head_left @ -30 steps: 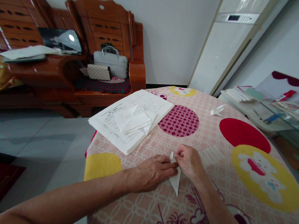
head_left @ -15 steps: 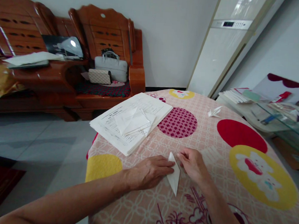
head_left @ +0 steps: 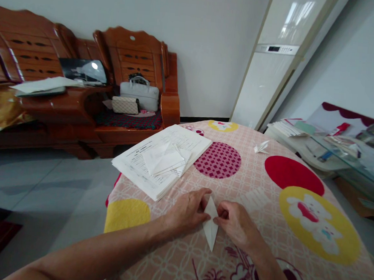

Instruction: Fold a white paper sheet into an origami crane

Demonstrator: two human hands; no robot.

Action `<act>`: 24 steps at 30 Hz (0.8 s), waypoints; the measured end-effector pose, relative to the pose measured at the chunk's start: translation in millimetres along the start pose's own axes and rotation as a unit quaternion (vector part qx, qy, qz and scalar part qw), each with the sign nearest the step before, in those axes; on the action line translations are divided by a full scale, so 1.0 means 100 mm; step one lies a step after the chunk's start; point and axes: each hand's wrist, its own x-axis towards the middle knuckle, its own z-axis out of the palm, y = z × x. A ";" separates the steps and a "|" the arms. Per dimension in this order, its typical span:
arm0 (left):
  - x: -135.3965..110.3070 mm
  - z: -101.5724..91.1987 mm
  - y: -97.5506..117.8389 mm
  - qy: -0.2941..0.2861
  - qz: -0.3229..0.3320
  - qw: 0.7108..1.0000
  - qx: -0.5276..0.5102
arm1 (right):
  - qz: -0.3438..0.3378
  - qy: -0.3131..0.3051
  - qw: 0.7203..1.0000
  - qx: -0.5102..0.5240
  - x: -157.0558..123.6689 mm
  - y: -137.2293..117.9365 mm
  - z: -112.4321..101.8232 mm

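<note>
On the spotted tablecloth (head_left: 266,192), our left hand (head_left: 186,210) and right hand (head_left: 237,224) pinch a paper (head_left: 210,227) already folded slim and pointed, seemingly mid-way.

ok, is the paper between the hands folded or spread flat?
Folded: the paper is a narrow pointed kite shape on the tablecloth, left hand and right hand touching its sides.

Left hand (head_left: 186,210) pressing flat, right hand (head_left: 237,224) pinching
</note>
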 end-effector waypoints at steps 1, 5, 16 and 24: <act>0.02 -0.01 0.01 -0.011 -0.015 1.000 -0.022 | -0.005 0.004 1.000 0.011 0.00 0.00 0.00; 0.12 -0.06 0.04 -0.031 -0.044 0.991 -0.125 | -0.023 0.023 0.997 0.064 0.03 0.06 -0.02; 0.54 0.06 0.08 -0.002 -0.013 0.910 -0.414 | 0.009 0.168 0.943 0.288 0.09 0.12 -0.14; 0.42 0.07 0.18 -0.004 0.004 0.859 -0.512 | 0.006 0.154 0.938 0.310 0.05 0.09 -0.10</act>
